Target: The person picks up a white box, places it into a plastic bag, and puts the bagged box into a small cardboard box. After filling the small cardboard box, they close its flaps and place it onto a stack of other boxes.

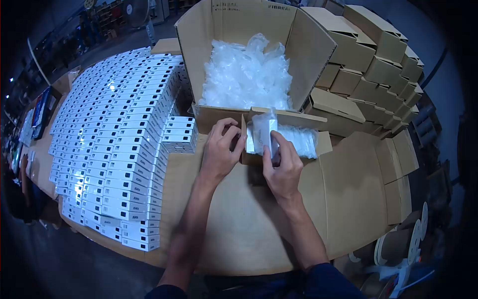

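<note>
My right hand [285, 167] pinches an upright clear plastic-wrapped packet [264, 130] between thumb and fingers. The packet has a pale, flat item inside and is over the left part of a small open cardboard box [323, 144]. Several similar wrapped packets [298, 139] stand in a row inside that box, to the right of the held one. At the box's left wall is my left hand [220, 152], its fingers loosely curled and apart, with the thumb tip against the wall. No item shows in this hand.
Behind the small box stands a large open carton [311, 55] heaped with clear plastic-wrapped packets [247, 74]. Stacked white boxes [114, 144] cover the table's left side. Closed brown cartons [368, 65] are piled at the back right. Flattened cardboard [358, 184] lies at the right, near spools [398, 244].
</note>
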{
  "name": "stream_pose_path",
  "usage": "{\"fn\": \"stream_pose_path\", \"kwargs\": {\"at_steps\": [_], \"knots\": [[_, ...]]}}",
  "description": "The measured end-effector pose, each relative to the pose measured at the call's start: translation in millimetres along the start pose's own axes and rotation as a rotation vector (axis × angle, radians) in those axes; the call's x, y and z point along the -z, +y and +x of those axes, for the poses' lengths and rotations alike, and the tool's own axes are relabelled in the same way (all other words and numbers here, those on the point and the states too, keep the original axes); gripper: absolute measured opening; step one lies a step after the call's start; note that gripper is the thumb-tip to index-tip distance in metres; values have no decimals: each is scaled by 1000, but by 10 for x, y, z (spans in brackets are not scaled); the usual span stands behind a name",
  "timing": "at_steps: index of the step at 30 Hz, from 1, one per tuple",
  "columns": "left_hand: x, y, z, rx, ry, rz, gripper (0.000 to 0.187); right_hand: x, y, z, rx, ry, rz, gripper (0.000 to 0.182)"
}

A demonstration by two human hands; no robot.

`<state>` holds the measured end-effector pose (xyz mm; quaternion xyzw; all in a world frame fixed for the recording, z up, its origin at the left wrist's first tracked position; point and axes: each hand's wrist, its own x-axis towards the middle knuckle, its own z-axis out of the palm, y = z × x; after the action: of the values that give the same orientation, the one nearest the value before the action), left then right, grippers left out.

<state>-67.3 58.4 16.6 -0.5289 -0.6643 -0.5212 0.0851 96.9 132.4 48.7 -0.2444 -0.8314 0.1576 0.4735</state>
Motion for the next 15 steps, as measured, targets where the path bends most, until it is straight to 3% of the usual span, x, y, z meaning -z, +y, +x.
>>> {"fn": "stream_pose_path", "kwargs": {"at_steps": [4, 11, 15], "knots": [[-32, 14, 3, -59, -46, -1, 12, -66, -43, 59, 105, -36, -81, 36], [-129, 29, -36, -20, -95, -67, 16, -214, -65, 272, -130, -303, -245, 29], [-69, 29, -5, 41, -141, -189, 16, -345, 77, 187, -120, -388, -261, 31]]}}
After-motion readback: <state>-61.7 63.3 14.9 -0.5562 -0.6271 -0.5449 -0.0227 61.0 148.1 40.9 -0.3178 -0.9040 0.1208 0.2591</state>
